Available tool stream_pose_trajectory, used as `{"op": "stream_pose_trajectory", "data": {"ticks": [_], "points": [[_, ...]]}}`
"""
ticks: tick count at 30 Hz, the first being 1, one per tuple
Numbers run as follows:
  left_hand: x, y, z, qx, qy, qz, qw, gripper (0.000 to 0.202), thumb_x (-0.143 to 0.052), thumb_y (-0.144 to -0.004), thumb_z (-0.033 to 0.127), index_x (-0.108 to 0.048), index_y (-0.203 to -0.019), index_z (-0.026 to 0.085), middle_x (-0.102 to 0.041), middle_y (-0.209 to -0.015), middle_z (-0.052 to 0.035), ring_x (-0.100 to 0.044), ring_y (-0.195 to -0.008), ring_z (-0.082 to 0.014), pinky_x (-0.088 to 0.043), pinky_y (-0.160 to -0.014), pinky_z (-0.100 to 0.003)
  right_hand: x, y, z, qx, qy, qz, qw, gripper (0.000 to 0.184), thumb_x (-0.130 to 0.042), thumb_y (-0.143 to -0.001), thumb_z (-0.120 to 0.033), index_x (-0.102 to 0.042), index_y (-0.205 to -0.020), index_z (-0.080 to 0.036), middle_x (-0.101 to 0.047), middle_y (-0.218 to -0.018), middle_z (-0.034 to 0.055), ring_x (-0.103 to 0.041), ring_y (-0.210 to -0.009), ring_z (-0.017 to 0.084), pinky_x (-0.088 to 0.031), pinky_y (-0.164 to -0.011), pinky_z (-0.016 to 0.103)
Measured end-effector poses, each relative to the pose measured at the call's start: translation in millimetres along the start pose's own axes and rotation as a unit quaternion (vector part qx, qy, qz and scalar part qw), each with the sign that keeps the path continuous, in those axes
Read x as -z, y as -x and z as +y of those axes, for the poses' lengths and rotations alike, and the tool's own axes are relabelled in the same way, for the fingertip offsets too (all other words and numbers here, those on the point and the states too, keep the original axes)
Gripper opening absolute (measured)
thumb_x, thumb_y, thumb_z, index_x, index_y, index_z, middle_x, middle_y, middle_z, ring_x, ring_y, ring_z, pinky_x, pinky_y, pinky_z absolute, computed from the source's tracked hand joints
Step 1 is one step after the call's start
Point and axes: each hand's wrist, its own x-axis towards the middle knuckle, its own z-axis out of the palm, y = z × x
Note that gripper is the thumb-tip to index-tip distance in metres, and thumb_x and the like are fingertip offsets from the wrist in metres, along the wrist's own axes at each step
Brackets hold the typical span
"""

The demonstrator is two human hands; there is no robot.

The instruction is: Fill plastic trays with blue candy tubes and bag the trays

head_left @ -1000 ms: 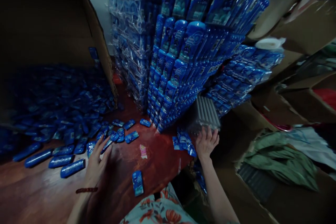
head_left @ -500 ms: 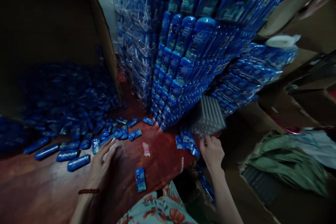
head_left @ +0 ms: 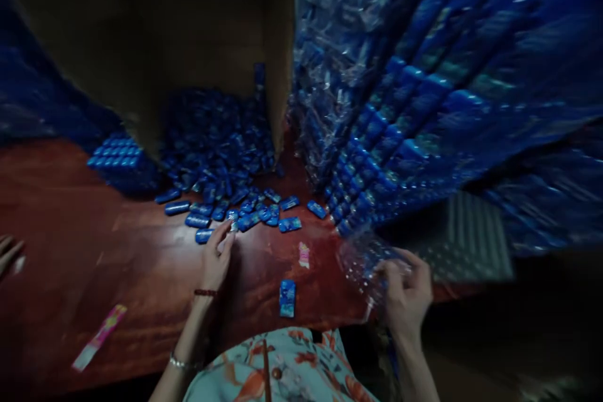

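Note:
My left hand [head_left: 217, 257] reaches to the near edge of a pile of small shiny blue packs [head_left: 249, 220]. Its thumb and fingers are apart, and the fingertips are at a pack; I see no clear grip. In my right hand [head_left: 409, 292], thumb and fingers pinch a crumpled clear plastic bag [head_left: 365, 257], blurred by motion, over the table's right part. A single blue pack [head_left: 287, 298] lies flat between my hands, near the table edge. Close by is a small pink slip [head_left: 304, 255].
A large cardboard box [head_left: 277, 31] spills packs onto the red-brown table [head_left: 155, 301]. Wrapped blue stacks [head_left: 405, 132] rise at the right, beside a grey ridged block [head_left: 475, 239]. A pack bundle [head_left: 122, 163], a pink-and-white strip [head_left: 100, 337] and another person's hand [head_left: 9, 254] are at left.
The view has turned left, bringing in the other person's hand and the strip. My right hand has lifted a clear bag from beside the grey block. My left hand stays by the pile.

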Motion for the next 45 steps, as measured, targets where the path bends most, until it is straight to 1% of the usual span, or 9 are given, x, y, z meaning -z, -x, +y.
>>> {"op": "stream_pose_trajectory", "data": {"ticks": [5,10,15,21,27,34,39,42,45], "points": [[39.8,20,-21,0.075,0.026,0.118,0.990,0.042,-0.056,-0.080,0.046,-0.063,-0.109,0.016,-0.065,-0.111,-0.0094,-0.060,-0.101,-0.0209,-0.049,-0.088,-0.033,-53,49,-25,0.114,-0.021,-0.167,0.979,0.022,-0.054,-0.082,-0.025,-0.058,-0.103,-0.019,-0.069,-0.088,0.0056,-0.066,-0.070,0.015,-0.052,-0.063,0.024],[55.5,30,-30,0.122,0.017,0.103,0.987,0.039,-0.056,-0.080,0.045,-0.064,-0.106,0.016,-0.065,-0.108,-0.0093,-0.063,-0.091,-0.0188,-0.052,-0.076,-0.029,-110,79,-35,-0.010,-0.111,-0.371,0.922,0.028,-0.042,-0.089,-0.029,-0.046,-0.116,-0.021,-0.067,-0.088,0.0034,-0.065,-0.068,0.015,-0.052,-0.059,0.025],[36.6,-7,-19,0.031,-0.135,0.023,0.990,0.032,-0.042,-0.089,0.037,-0.062,-0.101,0.014,-0.065,-0.101,-0.0097,-0.061,-0.089,-0.0189,-0.050,-0.075,-0.030,-164,68,-36,0.085,0.070,-0.455,0.884,0.028,-0.038,-0.087,-0.024,-0.052,-0.111,-0.019,-0.061,-0.101,0.0088,-0.062,-0.084,0.020,-0.049,-0.071,0.033],[-14.6,-33,-12,-0.031,-0.293,-0.076,0.953,0.044,-0.069,-0.073,0.033,-0.057,-0.112,0.015,-0.057,-0.106,-0.0125,-0.054,-0.098,-0.0265,-0.045,-0.085,-0.040,-186,15,-34,0.265,0.178,-0.416,0.851,0.043,-0.038,-0.083,-0.012,-0.051,-0.123,-0.021,-0.052,-0.121,0.0112,-0.050,-0.108,0.024,-0.043,-0.088,0.037],[-31.8,-35,-13,-0.092,-0.400,-0.139,0.901,0.028,-0.053,-0.085,0.026,-0.056,-0.113,0.019,-0.055,-0.107,-0.0119,-0.050,-0.103,-0.0278,-0.043,-0.087,-0.041,-228,-18,-27,0.376,0.212,-0.505,0.748,0.053,-0.045,-0.085,-0.019,-0.039,-0.137,-0.022,-0.044,-0.139,0.0104,-0.033,-0.129,0.027,-0.034,-0.097,0.043],[1.3,-16,-19,-0.098,-0.318,-0.139,0.933,0.036,-0.041,-0.092,0.028,-0.051,-0.126,0.020,-0.058,-0.107,-0.0108,-0.055,-0.095,-0.0213,-0.045,-0.086,-0.036,-219,-2,-14,0.383,0.146,-0.448,0.794,0.038,-0.043,-0.089,-0.022,-0.051,-0.126,-0.018,-0.062,-0.116,0.0126,-0.043,-0.120,0.029,-0.030,-0.097,0.048],[51.5,21,-17,0.064,-0.080,0.018,0.995,0.040,-0.048,-0.088,0.037,-0.057,-0.122,0.019,-0.063,-0.100,-0.0082,-0.060,-0.086,-0.0173,-0.049,-0.081,-0.031,-195,26,-16,0.215,-0.033,-0.387,0.896,0.026,-0.049,-0.088,-0.036,-0.060,-0.103,-0.019,-0.061,-0.107,0.0099,-0.055,-0.099,0.022,-0.042,-0.086,0.038],[78.3,48,-13,0.161,0.043,0.059,0.984,0.043,-0.058,-0.080,0.043,-0.062,-0.114,0.015,-0.066,-0.107,-0.0091,-0.061,-0.096,-0.0203,-0.049,-0.086,-0.033,-195,48,-30,0.092,-0.147,-0.435,0.884,0.028,-0.052,-0.085,-0.039,-0.055,-0.105,-0.019,-0.063,-0.094,0.0045,-0.060,-0.084,0.017,-0.047,-0.076,0.030],[88.3,73,-8,0.215,0.065,0.026,0.974,0.055,-0.070,-0.069,0.040,-0.059,-0.117,0.015,-0.067,-0.108,-0.0087,-0.064,-0.091,-0.0212,-0.052,-0.080,-0.032,-204,65,-44,0.104,-0.179,-0.516,0.831,0.026,-0.052,-0.086,-0.036,-0.055,-0.106,-0.020,-0.064,-0.097,0.0044,-0.060,-0.085,0.017,-0.048,-0.077,0.029]]}}
